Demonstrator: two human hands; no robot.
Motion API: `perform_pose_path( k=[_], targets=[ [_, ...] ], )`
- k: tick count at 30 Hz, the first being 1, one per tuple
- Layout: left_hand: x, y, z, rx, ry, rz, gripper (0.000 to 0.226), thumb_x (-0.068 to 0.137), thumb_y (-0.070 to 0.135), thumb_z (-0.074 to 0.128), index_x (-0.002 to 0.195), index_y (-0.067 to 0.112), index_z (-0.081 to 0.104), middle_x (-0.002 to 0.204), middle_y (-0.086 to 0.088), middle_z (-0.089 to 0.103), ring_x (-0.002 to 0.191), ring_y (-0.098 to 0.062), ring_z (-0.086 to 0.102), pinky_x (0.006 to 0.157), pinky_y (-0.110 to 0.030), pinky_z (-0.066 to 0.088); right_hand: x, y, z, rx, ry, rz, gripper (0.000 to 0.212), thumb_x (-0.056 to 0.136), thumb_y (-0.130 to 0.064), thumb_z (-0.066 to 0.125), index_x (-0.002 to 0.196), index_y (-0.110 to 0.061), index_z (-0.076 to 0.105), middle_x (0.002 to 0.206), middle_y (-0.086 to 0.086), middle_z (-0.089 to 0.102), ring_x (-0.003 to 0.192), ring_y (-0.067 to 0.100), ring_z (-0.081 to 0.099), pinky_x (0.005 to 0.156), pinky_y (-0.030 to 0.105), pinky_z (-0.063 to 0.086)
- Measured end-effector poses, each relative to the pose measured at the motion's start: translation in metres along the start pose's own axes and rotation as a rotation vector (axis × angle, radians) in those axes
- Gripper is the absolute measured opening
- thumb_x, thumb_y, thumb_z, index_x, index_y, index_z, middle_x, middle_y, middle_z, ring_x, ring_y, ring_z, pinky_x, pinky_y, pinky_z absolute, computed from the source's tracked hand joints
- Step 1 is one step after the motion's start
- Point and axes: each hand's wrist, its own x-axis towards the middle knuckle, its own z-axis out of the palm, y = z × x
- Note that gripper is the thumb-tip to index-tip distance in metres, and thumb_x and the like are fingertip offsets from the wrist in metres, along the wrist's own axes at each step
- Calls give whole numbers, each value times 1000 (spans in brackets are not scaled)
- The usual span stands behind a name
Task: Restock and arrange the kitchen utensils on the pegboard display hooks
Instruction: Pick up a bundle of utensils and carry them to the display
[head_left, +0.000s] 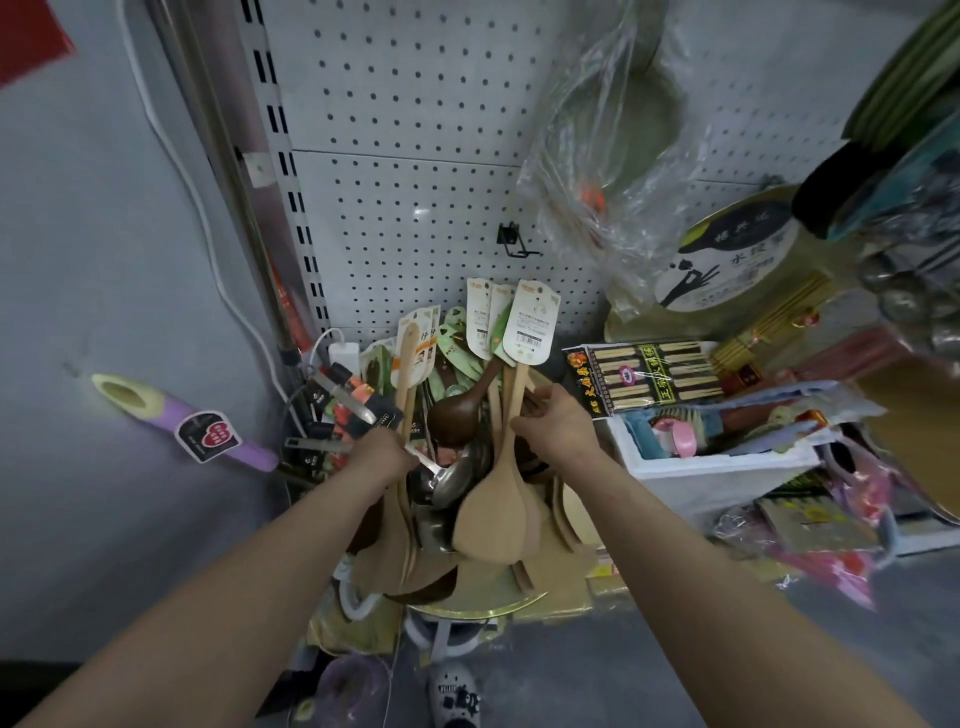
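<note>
View from the head, looking down at the foot of the display. The right hand is clenched round the handles of the tagged wooden spatulas. Their card labels stand above the fist and their broad blades hang below it, toward the wearer. The left hand grasps a second bundle of wooden spatulas, whose handles rise just above its knuckles; its fingers are mostly hidden. Between the two hands lie a dark wooden ladle and, nearer the left hand, a steel ladle. The pegboard fills the field beyond both hands. One black hook stands above the right hand's labels, apart from them and bare. To the outer side of the right hand lie a chopstick pack and a white foam box. A clear plastic bag hangs well above them.
</note>
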Motion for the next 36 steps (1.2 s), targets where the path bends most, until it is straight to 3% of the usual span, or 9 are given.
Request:
perform_pose_path(
  k=[3,8,13,16,22,31,36],
  targets=[
    [-10,1,4,1,-8,22,32,90,19,64,119,6,65,104,-14,66,96,-30,63,74,-32,50,-10,0,-5,14,11,-20,46,83,-20,72,125,-16,55,112,6,67,102,29,65,90,46,53],
    [-31,13,-10,-39,26,105,37,89,23,66,124,11,63,126,-9,62,111,-25,59,92,-30,47,-24,-9,-20,-5,18,-65,46,83,-22,72,126,-19,55,113,4,66,105,23,63,91,40,52],
    [-75,48,-42,14,84,310,35,90,26,66,124,18,62,123,0,61,98,-14,58,82,-25,46,-59,-23,-48,-94,76,-172,50,83,-27,71,129,-16,55,118,5,66,108,26,61,91,38,51],
    [-106,78,-56,103,133,463,38,85,32,70,121,24,62,119,3,62,108,-16,57,92,-30,47,-84,-29,-69,-147,146,-226,46,84,-33,69,127,-18,58,113,6,68,104,27,63,86,36,51],
    [-185,147,-58,260,191,804,44,81,35,74,121,29,57,113,7,63,93,-14,60,83,-32,50,-144,-18,-141,-264,305,-296,38,84,-28,71,120,-19,62,104,4,70,99,26,64,79,34,49],
    [-269,251,-1,243,165,1144,51,76,35,78,119,30,52,103,10,58,90,-13,60,82,-39,54,-218,56,-255,-320,547,-201,35,86,-31,68,119,-20,62,106,2,70,98,25,64,82,36,52],
    [-302,310,58,253,150,1286,54,74,41,79,119,32,51,100,12,59,87,-11,59,76,-32,50,-243,123,-315,-249,634,-96,32,86,-32,70,117,-25,62,93,-7,67,88,18,65,80,35,55]
  ],
)
